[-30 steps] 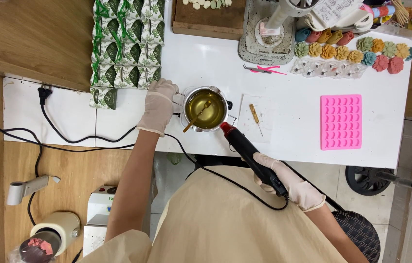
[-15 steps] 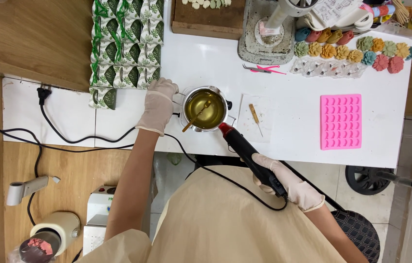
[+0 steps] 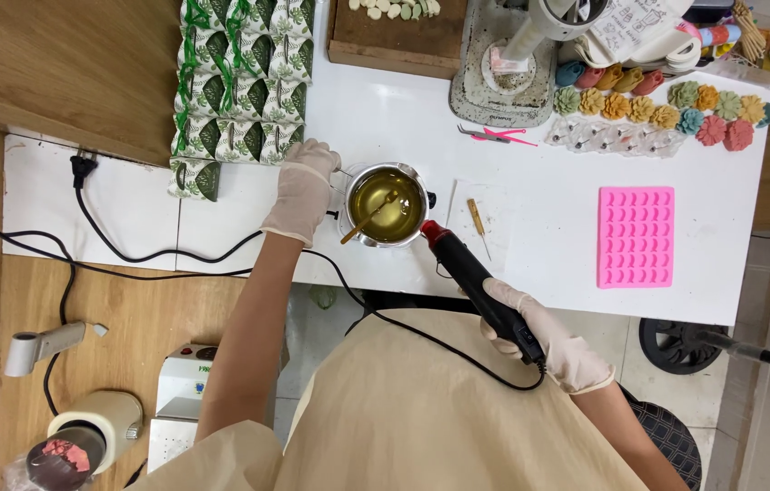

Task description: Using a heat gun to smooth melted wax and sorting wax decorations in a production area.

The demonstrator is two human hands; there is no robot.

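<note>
Gloved hands work near the white table's (image 3: 530, 136) front edge: the left hand (image 3: 301, 189) rests loosely curled against the small metal pot (image 3: 388, 205) of yellow liquid, while the right hand (image 3: 556, 338), off the table's edge, grips a black heat gun (image 3: 480, 284) whose red nozzle nearly touches the pot's rim. Bare table separates the pot from the pink mould (image 3: 636, 236) farther right.

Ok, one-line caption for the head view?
Gloved left hand steadies a pot of yellow liquid; right hand aims a heat gun.
</note>
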